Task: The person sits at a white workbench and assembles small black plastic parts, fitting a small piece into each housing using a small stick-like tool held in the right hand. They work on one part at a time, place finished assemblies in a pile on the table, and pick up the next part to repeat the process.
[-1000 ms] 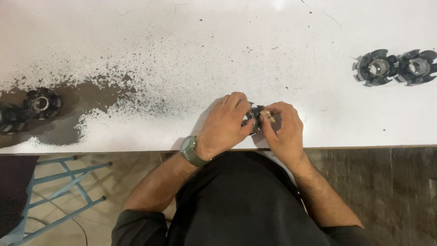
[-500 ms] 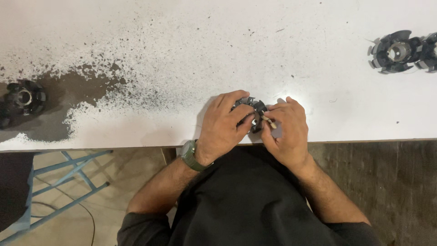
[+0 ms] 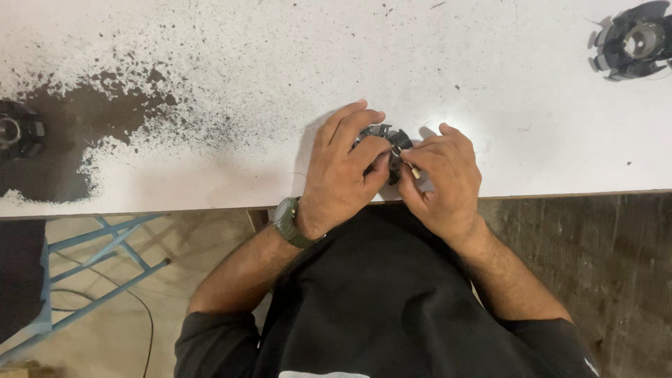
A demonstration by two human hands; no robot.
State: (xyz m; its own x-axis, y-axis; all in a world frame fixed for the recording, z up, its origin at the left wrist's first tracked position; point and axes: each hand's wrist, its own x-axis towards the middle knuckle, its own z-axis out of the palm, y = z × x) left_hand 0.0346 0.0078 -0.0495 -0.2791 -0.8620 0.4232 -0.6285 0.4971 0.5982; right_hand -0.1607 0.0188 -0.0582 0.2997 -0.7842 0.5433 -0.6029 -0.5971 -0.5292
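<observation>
Down at the near edge of the white desk [image 3: 210, 182], smooth and matte, speckled all over with fine dark grit that thickens into a solid brown-black stain toward the far left. Right at that edge, a small round black part [image 3: 389, 140], ribbed and toothed around its rim, hard-looking like moulded plastic or cast metal, mostly buried under both hands. Left hand [image 3: 346, 171] draped over the part from its left side, fingers [image 3: 350, 122] curled across the top and clenched around the rim. Right hand [image 3: 444, 178] pressed in from the part's right side, fingers pinched tight on a slim pale pin-like piece [image 3: 414, 171], short and straight, long axis slanting from the part's centre down and out toward the desk edge. Which way the part itself faces: cannot tell, too much of it covered. Olive-green wristwatch [image 3: 287, 222], chunky and rubbery, strapped on the left wrist just below the part and to its left. Far off to the part's upper right, a similar black round piece [image 3: 630, 42] with fin-like blades around a shiny metal hub, lying flat. Far to the part's left, at the frame edge and sitting on the dark stain, another dark round piece [image 3: 17, 133] with a metallic centre. Below the desk edge, a black sleeve and shirt [image 3: 392, 308], soft cloth; blue metal tube frame [image 3: 98, 259] lower left over a pale floor.
</observation>
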